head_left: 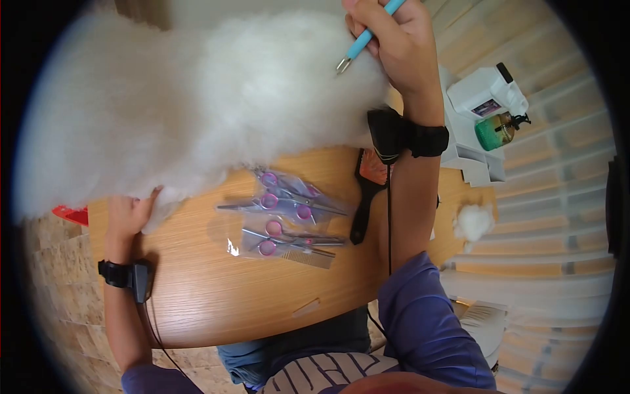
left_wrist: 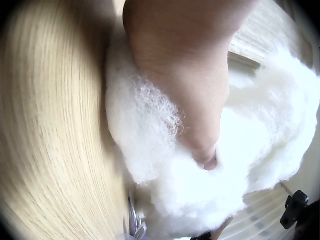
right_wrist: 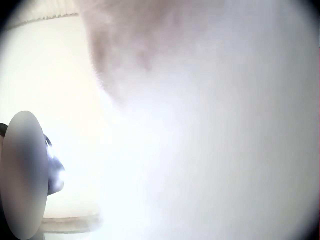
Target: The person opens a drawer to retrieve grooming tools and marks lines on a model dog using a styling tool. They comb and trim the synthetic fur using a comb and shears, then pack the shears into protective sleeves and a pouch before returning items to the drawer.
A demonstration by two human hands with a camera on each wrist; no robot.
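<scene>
Wooden surface (head_left: pixel 216 302), with sheer curtains (head_left: pixel 538 249) to its right. Across the far edge, extending past the left edge, lies a fluffy white fibre mass (head_left: pixel 249 85). The right hand (head_left: pixel 400 46) pinches a turquoise pen-shaped tool (head_left: pixel 371 36), its metal tip at the fibre. The left hand (head_left: pixel 131 213) touches the mass near the left edge, thumb extended into it; the other fingers are largely hidden, so their grip cannot be told. Good technique would probably mean light, controlled contact at the tip, the left hand steadying the fibre well clear of it. Toward the surface's middle, clear packets (head_left: pixel 226 230) hold pink-ringed scissors (head_left: pixel 268 201); a metal comb (head_left: pixel 308 257) lies at their near end, a black-handled brush (head_left: pixel 359 220) to their right. Farther right: a black-capped white jug (head_left: pixel 479 90), a green spray bottle (head_left: pixel 493 133), contents indeterminable, and a compartmented white organizer (head_left: pixel 474 167).
</scene>
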